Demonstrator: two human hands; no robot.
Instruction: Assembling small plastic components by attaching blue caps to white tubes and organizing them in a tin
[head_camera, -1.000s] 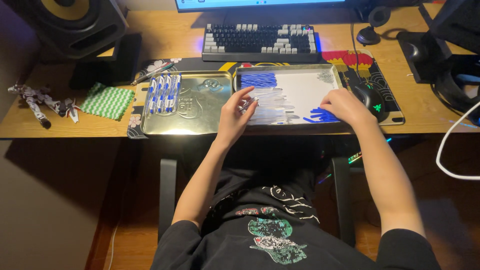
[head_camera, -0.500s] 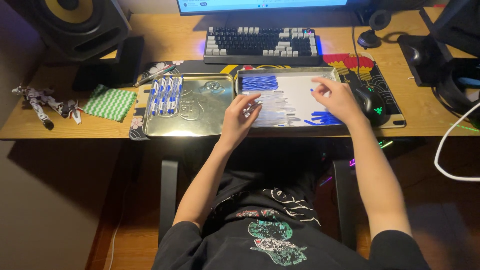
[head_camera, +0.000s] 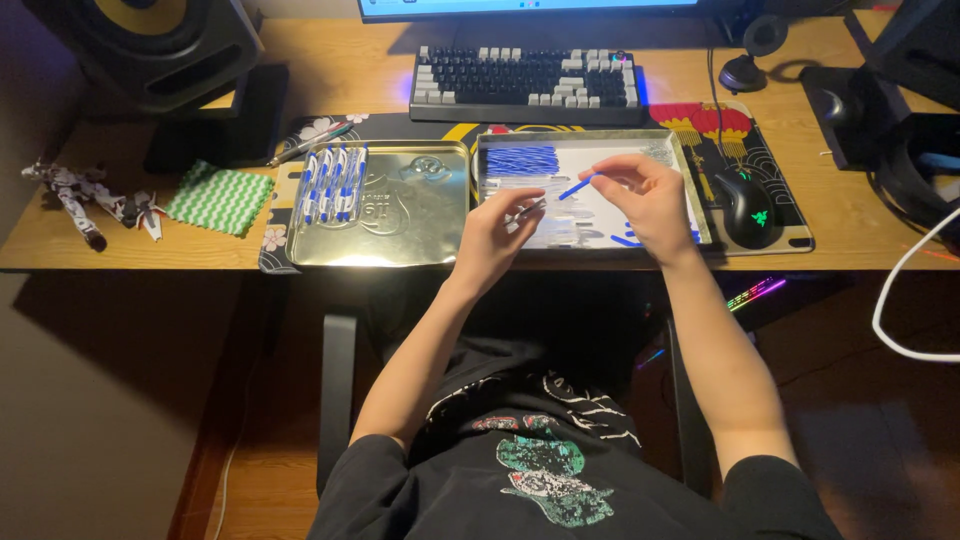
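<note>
Two shallow metal trays lie side by side on the desk. The right tray (head_camera: 690, 190) holds a pile of blue pen parts at its far left corner and pale pen barrels below them. My left hand (head_camera: 500, 235) hovers over this tray and pinches a clear pen barrel (head_camera: 528, 210). Beside it, my right hand (head_camera: 645, 200) holds a small blue pen piece (head_camera: 575, 186) between thumb and fingers, its tip pointing at the barrel. The left tray (head_camera: 400, 215) carries several finished blue-and-white pens (head_camera: 332, 182) in a row.
A keyboard (head_camera: 527, 85) stands behind the trays, a black mouse (head_camera: 746, 206) on a patterned mat to the right. A green zigzag cloth (head_camera: 219, 197), a small robot figure (head_camera: 85, 195) and a speaker (head_camera: 150, 45) sit at the left. Headphones and a white cable are at the right.
My right hand has lifted off the tray's near right corner with a blue piece and moved left toward my left hand, which has risen slightly with a barrel.
</note>
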